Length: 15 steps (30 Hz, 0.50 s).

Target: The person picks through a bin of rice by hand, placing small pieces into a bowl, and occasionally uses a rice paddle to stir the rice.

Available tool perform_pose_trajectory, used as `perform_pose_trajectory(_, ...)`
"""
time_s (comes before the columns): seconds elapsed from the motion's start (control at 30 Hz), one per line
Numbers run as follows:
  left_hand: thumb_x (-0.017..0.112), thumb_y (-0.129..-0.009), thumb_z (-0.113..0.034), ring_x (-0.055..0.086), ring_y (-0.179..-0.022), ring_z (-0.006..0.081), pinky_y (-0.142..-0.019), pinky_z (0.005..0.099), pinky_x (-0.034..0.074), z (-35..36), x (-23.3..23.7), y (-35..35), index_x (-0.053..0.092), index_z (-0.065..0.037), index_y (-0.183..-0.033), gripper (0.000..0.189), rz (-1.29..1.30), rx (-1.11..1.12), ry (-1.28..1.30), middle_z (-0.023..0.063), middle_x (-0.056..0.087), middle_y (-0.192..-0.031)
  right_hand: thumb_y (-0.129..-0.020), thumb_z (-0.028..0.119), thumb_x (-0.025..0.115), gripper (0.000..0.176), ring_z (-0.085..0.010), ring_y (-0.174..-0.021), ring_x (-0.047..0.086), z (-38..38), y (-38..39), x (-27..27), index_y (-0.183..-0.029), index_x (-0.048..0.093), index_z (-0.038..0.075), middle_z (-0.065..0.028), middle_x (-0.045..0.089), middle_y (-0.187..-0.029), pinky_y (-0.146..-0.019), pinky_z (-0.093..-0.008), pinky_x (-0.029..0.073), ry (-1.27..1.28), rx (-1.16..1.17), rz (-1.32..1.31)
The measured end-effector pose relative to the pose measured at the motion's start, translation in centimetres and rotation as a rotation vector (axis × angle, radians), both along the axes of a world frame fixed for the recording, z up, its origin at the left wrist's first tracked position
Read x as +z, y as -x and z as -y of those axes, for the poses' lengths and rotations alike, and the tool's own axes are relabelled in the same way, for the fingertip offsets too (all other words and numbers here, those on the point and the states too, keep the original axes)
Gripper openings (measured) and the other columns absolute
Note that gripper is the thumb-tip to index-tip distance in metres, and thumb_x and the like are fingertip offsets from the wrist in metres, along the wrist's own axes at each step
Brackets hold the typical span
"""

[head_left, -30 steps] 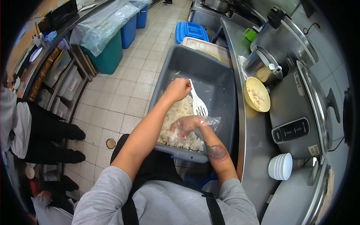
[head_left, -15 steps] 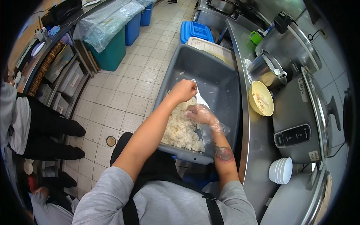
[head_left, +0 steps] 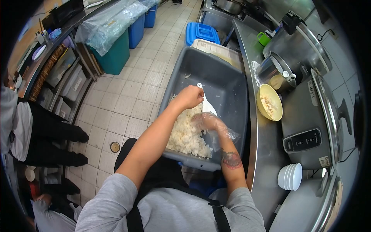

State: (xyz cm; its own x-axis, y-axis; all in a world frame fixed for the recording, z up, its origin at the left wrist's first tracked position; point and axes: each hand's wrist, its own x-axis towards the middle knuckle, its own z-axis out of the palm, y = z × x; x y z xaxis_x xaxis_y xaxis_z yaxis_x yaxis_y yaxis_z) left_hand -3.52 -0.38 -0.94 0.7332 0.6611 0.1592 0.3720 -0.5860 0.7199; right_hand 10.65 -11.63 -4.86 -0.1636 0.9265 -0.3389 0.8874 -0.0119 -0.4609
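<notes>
White cooked rice [head_left: 184, 139] is heaped in the near left part of a deep grey tub [head_left: 232, 89]. My left hand [head_left: 190, 97], bare, hangs over the far side of the heap with fingers curled closed; what they hold is hidden. Just beside its fingertips, a white rice paddle [head_left: 208, 105] lies slantwise in the tub, handle toward the far end. My right hand [head_left: 210, 121] wears a loose clear plastic glove and reaches into the heap's right side, close under the paddle's blade. Its fingers are blurred and partly hidden against the rice.
Along the right runs a steel counter [head_left: 266, 154] with a yellow bowl [head_left: 269, 102] of food, stacked white bowls [head_left: 290, 176] and a large cooker [head_left: 305, 120]. Lidded bins [head_left: 203, 34] stand beyond the tub. Another person's dark-clothed legs [head_left: 50, 131] are at left.
My right hand has dropped slightly and pushed further into the rice, its fingers now more hidden. My left hand stays closed near the paddle, nearly unmoved.
</notes>
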Motion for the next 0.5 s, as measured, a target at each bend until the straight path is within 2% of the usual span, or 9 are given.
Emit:
perform_pose_trajectory(0.17, 0.067, -0.077, -0.015, 0.066, -0.089, 0.0331, -0.079, 0.0403, 0.052, 0.1, 0.3, 0.1, 0.069, -0.003, -0.091, 0.019, -0.026, -0.006, 0.005, 0.0168, 0.069, -0.092, -0.077, 0.023, 0.071, 0.031, -0.0304, -0.099, 0.064, -0.1, 1.2, 0.5, -0.106, 0.071, 0.011, -0.0141, 0.068, -0.103, -0.087, -0.0389, 0.049, -0.149, -0.003, -0.049)
perform_pose_trajectory(0.27, 0.068, -0.077, -0.015, 0.066, -0.089, 0.0332, -0.079, 0.0404, 0.052, 0.0, 0.2, 0.1, 0.069, -0.002, -0.091, 0.019, -0.015, -0.008, 0.007, 0.0171, 0.069, -0.092, -0.072, 0.023, 0.077, 0.034, -0.0298, -0.092, 0.065, -0.4, 2.3, 1.3, -0.101, 0.070, 0.007, -0.0120, 0.070, -0.096, -0.083, -0.0363, 0.050, -0.112, 0.005, -0.124)
perform_pose_trajectory(0.37, 0.067, -0.078, -0.013, 0.066, -0.083, 0.0328, -0.075, 0.0391, 0.051, 0.0, -0.2, 0.1, 0.069, -0.002, -0.094, 0.020, 0.013, -0.012, -0.023, 0.0183, 0.069, -0.087, -0.071, 0.021, 0.077, 0.033, -0.0302, -0.091, 0.065, -0.2, 4.0, 2.9, -0.098, 0.070, 0.005, -0.0133, 0.069, -0.094, -0.083, -0.0379, 0.050, -0.080, 0.112, -0.144)
perform_pose_trajectory(0.5, 0.067, -0.077, -0.014, 0.066, -0.085, 0.0332, -0.076, 0.0399, 0.052, 0.1, -0.2, 0.1, 0.069, -0.002, -0.092, 0.019, -0.007, -0.018, -0.025, 0.0183, 0.069, -0.088, -0.068, 0.017, 0.078, 0.026, -0.0318, -0.085, 0.064, -0.1, 5.9, 2.2, -0.088, 0.067, 0.006, -0.0132, 0.067, -0.083, -0.079, -0.0393, 0.050, -0.001, 0.139, -0.042)
